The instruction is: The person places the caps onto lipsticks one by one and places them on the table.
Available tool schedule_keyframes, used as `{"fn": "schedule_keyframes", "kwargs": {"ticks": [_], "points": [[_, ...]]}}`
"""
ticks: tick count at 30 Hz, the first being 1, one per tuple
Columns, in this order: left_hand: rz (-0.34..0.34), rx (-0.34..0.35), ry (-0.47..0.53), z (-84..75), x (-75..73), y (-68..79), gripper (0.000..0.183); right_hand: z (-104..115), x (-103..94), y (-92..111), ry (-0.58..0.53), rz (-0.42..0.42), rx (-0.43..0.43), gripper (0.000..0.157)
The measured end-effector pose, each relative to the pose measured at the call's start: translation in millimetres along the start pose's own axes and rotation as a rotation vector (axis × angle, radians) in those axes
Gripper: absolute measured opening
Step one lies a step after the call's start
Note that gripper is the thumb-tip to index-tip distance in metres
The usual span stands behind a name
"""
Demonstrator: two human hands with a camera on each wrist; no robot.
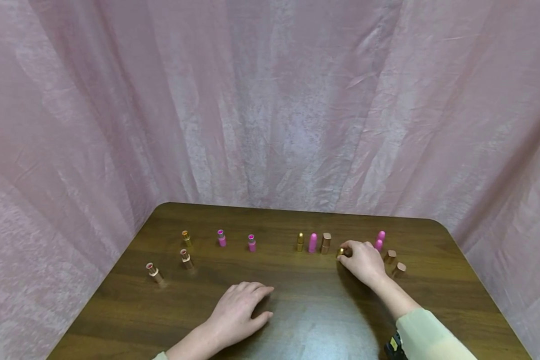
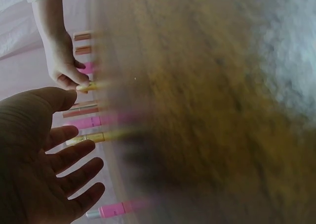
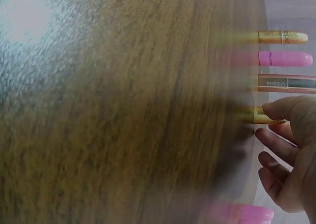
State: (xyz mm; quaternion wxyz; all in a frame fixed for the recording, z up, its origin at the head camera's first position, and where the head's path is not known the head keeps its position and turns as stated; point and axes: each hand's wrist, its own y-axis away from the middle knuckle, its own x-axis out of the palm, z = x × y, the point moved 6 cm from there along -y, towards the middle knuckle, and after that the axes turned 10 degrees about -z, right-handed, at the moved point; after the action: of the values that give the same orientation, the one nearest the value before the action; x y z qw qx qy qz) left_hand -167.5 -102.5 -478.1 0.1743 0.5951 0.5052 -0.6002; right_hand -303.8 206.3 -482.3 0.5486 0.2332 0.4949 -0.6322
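My right hand (image 1: 362,262) pinches a short gold lipstick cap (image 3: 260,115) between thumb and fingers, low over the table at the right end of a row. That row has a rose-gold lipstick (image 1: 326,243), a pink lipstick (image 1: 312,243) and a gold lipstick (image 1: 300,242), all capped and upright. My left hand (image 1: 238,310) is palm down near the table's front middle, fingers relaxed and holding nothing. Nearest beyond it stands an uncapped pink lipstick (image 1: 252,243).
At the left are another uncapped pink lipstick (image 1: 222,238), an uncapped gold lipstick (image 1: 187,238) and two uncapped rose-gold lipsticks (image 1: 186,259). Beyond my right hand stand pink caps (image 1: 379,244) and rose-gold caps (image 1: 399,270). A pink curtain (image 1: 270,110) hangs behind the wooden table (image 1: 306,320).
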Motion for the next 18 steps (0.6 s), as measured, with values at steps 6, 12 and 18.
{"fn": "schedule_keyframes", "kwargs": {"ticks": [6, 12, 18], "points": [[0.003, -0.001, 0.001, -0.7, 1.2, 0.4, 0.047, -1.0, 0.9, -0.1, 0.027, -0.008, -0.008, 0.021], [0.003, -0.003, 0.002, -0.5, 2.5, 0.9, 0.046, -0.6, 0.8, 1.2, 0.032, -0.032, -0.027, 0.017], [0.004, -0.005, 0.004, 0.1, 2.2, 0.3, 0.047, -2.2, 0.4, 3.0, -0.001, -0.051, -0.011, 0.022]]}}
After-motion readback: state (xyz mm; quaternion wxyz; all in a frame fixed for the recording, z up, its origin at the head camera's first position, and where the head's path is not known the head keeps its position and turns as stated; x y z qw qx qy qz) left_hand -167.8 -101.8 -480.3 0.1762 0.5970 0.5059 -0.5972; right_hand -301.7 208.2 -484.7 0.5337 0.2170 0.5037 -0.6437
